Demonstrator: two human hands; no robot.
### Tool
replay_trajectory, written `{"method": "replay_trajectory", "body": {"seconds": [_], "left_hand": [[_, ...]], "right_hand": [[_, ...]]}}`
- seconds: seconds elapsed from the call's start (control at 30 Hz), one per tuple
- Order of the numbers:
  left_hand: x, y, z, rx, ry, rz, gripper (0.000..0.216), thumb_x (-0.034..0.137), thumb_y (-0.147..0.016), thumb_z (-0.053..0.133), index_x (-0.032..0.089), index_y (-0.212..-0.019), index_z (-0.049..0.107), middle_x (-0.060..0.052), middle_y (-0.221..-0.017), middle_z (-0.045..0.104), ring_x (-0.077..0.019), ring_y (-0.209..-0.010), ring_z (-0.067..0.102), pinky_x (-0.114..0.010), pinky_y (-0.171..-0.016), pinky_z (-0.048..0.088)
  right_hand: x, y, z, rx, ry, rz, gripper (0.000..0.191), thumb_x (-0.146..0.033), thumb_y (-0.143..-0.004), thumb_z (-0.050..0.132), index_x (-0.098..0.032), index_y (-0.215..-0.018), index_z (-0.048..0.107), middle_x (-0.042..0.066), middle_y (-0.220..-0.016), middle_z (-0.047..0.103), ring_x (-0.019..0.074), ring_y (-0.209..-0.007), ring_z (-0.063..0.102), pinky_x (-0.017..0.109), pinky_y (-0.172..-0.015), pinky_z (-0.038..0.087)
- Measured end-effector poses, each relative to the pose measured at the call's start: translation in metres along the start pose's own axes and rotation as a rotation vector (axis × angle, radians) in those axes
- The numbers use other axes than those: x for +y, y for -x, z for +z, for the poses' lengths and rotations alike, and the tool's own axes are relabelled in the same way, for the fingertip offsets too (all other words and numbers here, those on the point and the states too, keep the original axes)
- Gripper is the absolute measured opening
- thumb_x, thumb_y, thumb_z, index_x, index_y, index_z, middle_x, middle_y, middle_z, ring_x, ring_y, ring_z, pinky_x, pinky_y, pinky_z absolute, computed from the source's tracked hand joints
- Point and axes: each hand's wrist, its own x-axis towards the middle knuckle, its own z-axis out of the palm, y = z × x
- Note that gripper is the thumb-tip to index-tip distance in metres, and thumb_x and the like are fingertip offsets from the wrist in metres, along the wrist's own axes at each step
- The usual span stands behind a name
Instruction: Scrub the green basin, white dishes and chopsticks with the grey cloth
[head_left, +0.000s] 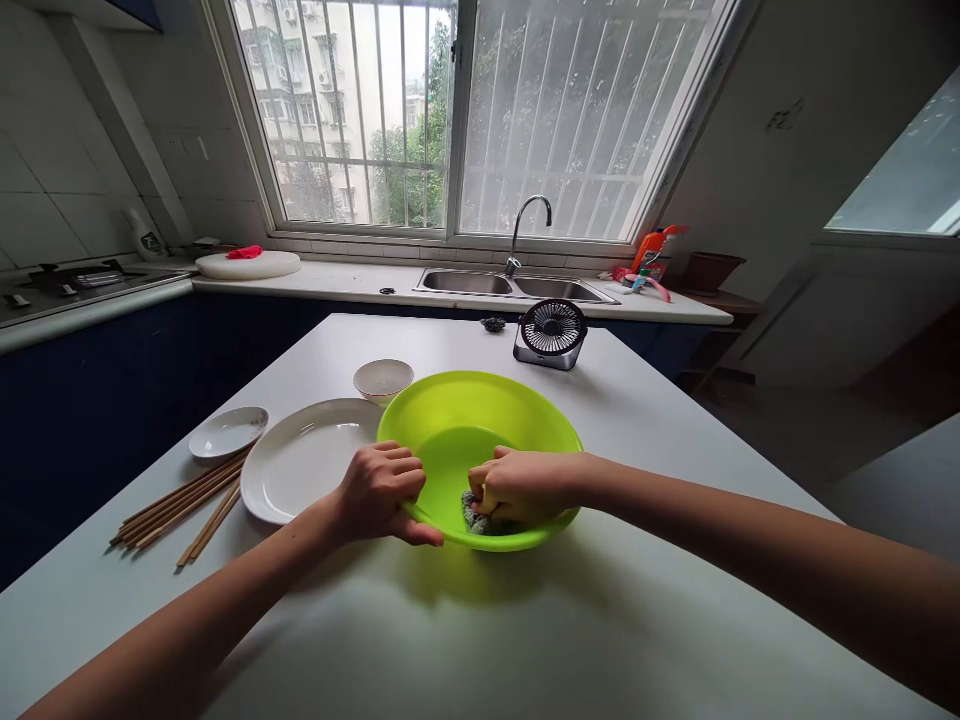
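A bright green plastic basin (480, 395) sits on the white table, with its near side toward me. My left hand (386, 490) is closed over the basin's left rim, fingers curled inside and thumb along the outside. Inside the basin, my right hand (517, 485) grips a grey scouring pad (474, 515) that looks like steel wool, low against the near inner wall. The fingers partly hide the pad. Left of the basin lies a large white oval plate (300, 455), close to my left wrist. A small white bowl (383, 378) stands just behind the basin's left side.
Several wooden chopsticks (184, 505) and a small dish (229, 433) lie at the table's left. A small fan (553, 330) and a dark scouring pad (493, 324) stand toward the far edge. Beyond are a double sink (517, 284) with a tap and a round board (247, 265).
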Motion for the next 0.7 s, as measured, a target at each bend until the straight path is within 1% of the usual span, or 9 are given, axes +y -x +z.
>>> {"method": "replay_trajectory", "body": {"seconds": [0.07, 0.13, 0.23, 0.33, 0.47, 0.57, 0.7], "left_hand": [[0.0, 0.0, 0.0, 0.001, 0.009, -0.001, 0.066, 0.073, -0.095, 0.029, 0.022, -0.054, 0.036, 0.004, -0.046, 0.04, -0.0117, -0.044, 0.032, -0.03, -0.048, 0.025], [0.0, 0.0, 0.0, -0.002, 0.016, -0.003, 0.066, 0.074, -0.094, 0.03, 0.022, -0.054, 0.037, 0.004, -0.046, 0.04, -0.0115, -0.044, 0.033, -0.029, -0.049, 0.026], [0.0, 0.0, 0.0, 0.002, 0.021, -0.004, 0.065, 0.073, -0.094, 0.034, 0.022, -0.054, 0.038, 0.004, -0.046, 0.04, -0.0115, -0.044, 0.033, -0.029, -0.048, 0.026], [0.001, 0.0, 0.001, 0.012, 0.023, -0.005, 0.065, 0.073, -0.094, 0.035, 0.022, -0.054, 0.037, 0.004, -0.046, 0.04, -0.0114, -0.044, 0.033, -0.029, -0.048, 0.026], [0.002, 0.0, 0.001, 0.017, 0.03, -0.003, 0.064, 0.072, -0.094, 0.034, 0.022, -0.054, 0.036, 0.004, -0.045, 0.04, -0.0113, -0.043, 0.033, -0.029, -0.048, 0.026], [0.001, 0.001, 0.002, 0.009, 0.032, -0.006, 0.064, 0.072, -0.094, 0.036, 0.022, -0.054, 0.036, 0.005, -0.046, 0.04, -0.0116, -0.044, 0.033, -0.029, -0.048, 0.026], [0.001, 0.001, 0.002, 0.018, 0.032, -0.011, 0.064, 0.072, -0.094, 0.035, 0.022, -0.054, 0.036, 0.005, -0.046, 0.039, -0.0115, -0.044, 0.032, -0.03, -0.048, 0.025]], "right_hand": [[0.004, 0.007, 0.0, -0.031, 0.061, 0.053, 0.018, -0.019, -0.092, 0.055, -0.018, -0.081, 0.068, 0.005, -0.097, 0.068, 0.0147, -0.075, 0.057, 0.036, -0.089, 0.041], [0.011, 0.011, 0.001, -0.048, 0.138, 0.116, 0.013, -0.014, -0.086, 0.06, -0.018, -0.075, 0.066, 0.004, -0.093, 0.067, 0.0138, -0.07, 0.054, 0.034, -0.086, 0.041], [0.025, 0.011, 0.003, -0.022, 0.205, 0.209, 0.015, -0.006, -0.079, 0.063, -0.018, -0.07, 0.064, 0.004, -0.09, 0.069, 0.0145, -0.068, 0.054, 0.032, -0.083, 0.041], [0.038, 0.005, 0.003, 0.024, 0.219, 0.282, 0.019, -0.002, -0.08, 0.059, -0.017, -0.075, 0.067, 0.008, -0.09, 0.071, 0.0182, -0.074, 0.059, 0.031, -0.079, 0.042], [0.048, -0.009, -0.004, 0.077, 0.227, 0.342, 0.018, -0.002, -0.081, 0.059, -0.014, -0.083, 0.072, 0.014, -0.093, 0.073, 0.0233, -0.081, 0.063, 0.03, -0.067, 0.041], [0.051, -0.022, -0.012, 0.112, 0.227, 0.372, 0.016, -0.004, -0.084, 0.059, -0.012, -0.09, 0.073, 0.014, -0.091, 0.073, 0.0227, -0.076, 0.063, 0.029, -0.061, 0.039], [0.051, -0.043, -0.019, 0.155, 0.241, 0.362, 0.021, -0.007, -0.091, 0.052, -0.01, -0.1, 0.072, 0.014, -0.092, 0.072, 0.0206, -0.075, 0.062, 0.028, -0.061, 0.039]]}}
